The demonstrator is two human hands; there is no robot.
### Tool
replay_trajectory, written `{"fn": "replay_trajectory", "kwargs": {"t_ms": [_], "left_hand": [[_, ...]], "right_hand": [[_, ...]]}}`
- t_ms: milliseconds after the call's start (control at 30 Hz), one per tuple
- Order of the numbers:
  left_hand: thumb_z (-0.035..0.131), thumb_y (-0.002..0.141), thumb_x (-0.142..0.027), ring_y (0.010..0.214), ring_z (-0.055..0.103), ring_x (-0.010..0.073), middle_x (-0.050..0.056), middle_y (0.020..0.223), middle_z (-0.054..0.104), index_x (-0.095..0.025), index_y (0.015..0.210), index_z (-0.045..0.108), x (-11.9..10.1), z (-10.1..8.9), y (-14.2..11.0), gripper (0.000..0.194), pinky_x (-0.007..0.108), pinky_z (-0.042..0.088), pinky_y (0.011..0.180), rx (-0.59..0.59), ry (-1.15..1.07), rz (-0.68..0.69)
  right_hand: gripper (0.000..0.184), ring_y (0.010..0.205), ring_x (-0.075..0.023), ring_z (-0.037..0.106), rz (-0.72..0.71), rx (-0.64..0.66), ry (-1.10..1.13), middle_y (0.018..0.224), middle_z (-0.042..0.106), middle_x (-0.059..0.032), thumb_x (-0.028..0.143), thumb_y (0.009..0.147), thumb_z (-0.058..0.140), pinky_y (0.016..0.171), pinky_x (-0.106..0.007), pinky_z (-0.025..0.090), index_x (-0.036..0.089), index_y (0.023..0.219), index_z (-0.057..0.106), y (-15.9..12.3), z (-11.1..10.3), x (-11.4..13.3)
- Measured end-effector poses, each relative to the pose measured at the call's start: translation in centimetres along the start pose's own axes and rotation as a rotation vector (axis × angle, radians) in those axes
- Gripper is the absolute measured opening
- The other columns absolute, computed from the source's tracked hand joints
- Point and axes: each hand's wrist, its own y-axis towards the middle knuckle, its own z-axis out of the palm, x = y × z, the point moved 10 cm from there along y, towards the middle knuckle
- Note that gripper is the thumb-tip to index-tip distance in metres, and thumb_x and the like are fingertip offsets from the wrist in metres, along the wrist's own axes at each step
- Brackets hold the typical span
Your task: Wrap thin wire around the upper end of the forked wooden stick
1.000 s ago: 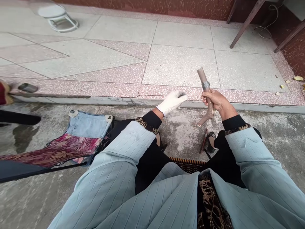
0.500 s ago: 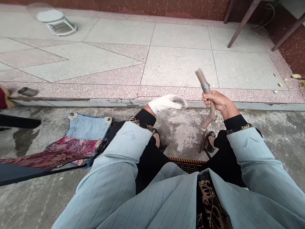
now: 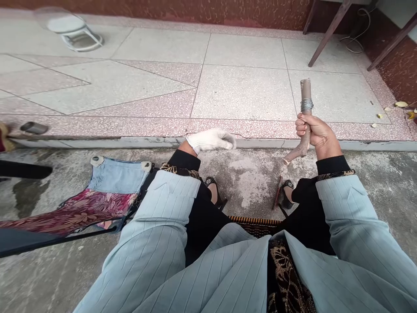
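My right hand point(image 3: 317, 130), bare, is wrapped around a crooked piece of branch point(image 3: 305, 90), which it holds nearly upright above the concrete. Grey wire point(image 3: 306, 104) is wound in several turns around the branch just above my fingers. The lower end of the branch bends to the left and shows a pale cut face. My left hand point(image 3: 213, 140) wears a white knitted glove and is well to the left, apart from the branch. Its gloved fingers are curled together; what they hold, if anything, is too fine to make out.
A raised tiled step point(image 3: 241, 91) runs across in front of me. On the left stands a folding chair point(image 3: 114, 174) with denim and flowered cloth. A white stool point(image 3: 78, 32) is farther back. A reddish-brown stick point(image 3: 277, 193) is by my right shoe point(image 3: 288, 194).
My hands have moved apart, the right one to the right with the branch, the left one to the left. The branch has turned more upright. A thin strand near the glove no longer shows.
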Motion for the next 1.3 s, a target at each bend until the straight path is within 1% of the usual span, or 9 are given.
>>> {"fn": "replay_trajectory", "kwargs": {"t_ms": [167,467,633,833,933,1033,1100,1200,1300], "left_hand": [[0.07,0.065,-0.032,0.057,0.055,0.0121,0.003,0.066,0.066,-0.017,0.076,0.075,1.8,-2.6,-1.0,0.019,0.021,0.041,0.055,-0.138,0.152,-0.106],[0.056,0.076,-0.041,0.076,0.061,0.016,0.002,0.083,0.072,-0.019,0.095,0.075,2.8,-4.6,-2.8,0.035,0.022,0.04,0.066,-0.132,0.581,-0.148],[0.048,0.084,-0.042,0.083,0.065,0.0204,0.006,0.095,0.075,-0.019,0.111,0.072,4.0,-6.2,-2.8,0.042,0.024,0.039,0.067,-0.256,0.884,-0.254],[0.048,0.085,-0.038,0.087,0.067,0.0222,0.007,0.099,0.075,-0.022,0.114,0.071,6.9,-4.5,-0.9,0.041,0.025,0.04,0.068,-0.106,0.924,-0.307],[0.051,0.083,-0.033,0.093,0.067,0.0232,0.007,0.105,0.075,-0.024,0.114,0.071,6.8,-3.3,0.2,0.038,0.026,0.042,0.073,-0.054,0.903,-0.293],[0.054,0.085,-0.036,0.104,0.066,0.0262,0.008,0.114,0.073,-0.024,0.115,0.071,4.1,-3.1,1.2,0.036,0.03,0.045,0.087,-0.234,0.801,-0.24],[0.05,0.09,-0.035,0.119,0.061,0.0263,0.011,0.127,0.067,-0.022,0.122,0.067,0.4,-3.1,1.3,0.039,0.034,0.043,0.1,-0.511,0.556,-0.043],[0.042,0.099,-0.045,0.129,0.055,0.0226,0.013,0.143,0.057,-0.02,0.141,0.051,-4.2,1.4,2.2,0.05,0.035,0.042,0.108,-0.392,-0.089,0.397],[0.042,0.099,-0.057,0.105,0.067,0.021,0.017,0.126,0.065,-0.016,0.138,0.052,-5.0,6.3,3.6,0.058,0.036,0.051,0.094,-0.111,-0.491,0.412]], "right_hand": [[0.033,0.046,-0.003,0.03,-0.049,-0.038,0.001,0.06,0.039,0.0079,0.017,0.07,0.082,0.04,-0.014,0.034,0.019,0.078,0.05,-1.0,-1.7,1.8],[0.028,0.045,-0.0044,0.023,-0.156,-0.154,-0.169,0.059,0.029,0.0071,0.024,0.083,0.072,0.042,-0.023,0.026,0.024,0.069,0.047,-3.5,-5.2,5.2],[0.028,0.046,-0.0048,0.022,-0.16,-0.189,-0.18,0.059,0.029,0.0063,0.023,0.084,0.07,0.044,-0.026,0.025,0.024,0.068,0.047,-3.8,-6.8,5.0],[0.038,0.048,-0.0063,0.027,-0.133,-0.086,-0.139,0.059,0.032,0.0077,0.032,0.073,0.083,0.044,-0.022,0.028,0.024,0.075,0.046,-3.5,-4.1,3.6],[0.039,0.048,-0.0072,0.034,-0.114,-0.036,-0.136,0.058,0.036,0.0077,0.036,0.074,0.083,0.042,-0.019,0.031,0.024,0.078,0.046,-2.8,-1.6,2.7],[0.037,0.052,-0.0064,0.047,-0.062,0.054,-0.08,0.063,0.05,0.0059,0.031,0.071,0.086,0.04,-0.016,0.036,0.021,0.085,0.052,-1.5,1.7,0.3],[0.036,0.056,-0.0084,0.057,-0.008,0.111,-0.097,0.068,0.06,0.0024,0.028,0.071,0.086,0.042,-0.017,0.043,0.019,0.088,0.055,-0.5,4.1,-2.0],[0.028,0.056,-0.0116,0.063,0.081,0.142,-0.193,0.067,0.064,-0.0005,0.023,0.078,0.08,0.041,-0.018,0.047,0.017,0.088,0.054,0.9,7.0,-5.3],[0.021,0.056,-0.0128,0.066,0.077,0.105,-0.274,0.065,0.064,-0.0009,0.021,0.085,0.073,0.04,-0.017,0.045,0.017,0.086,0.053,1.8,8.0,-6.3]]}}
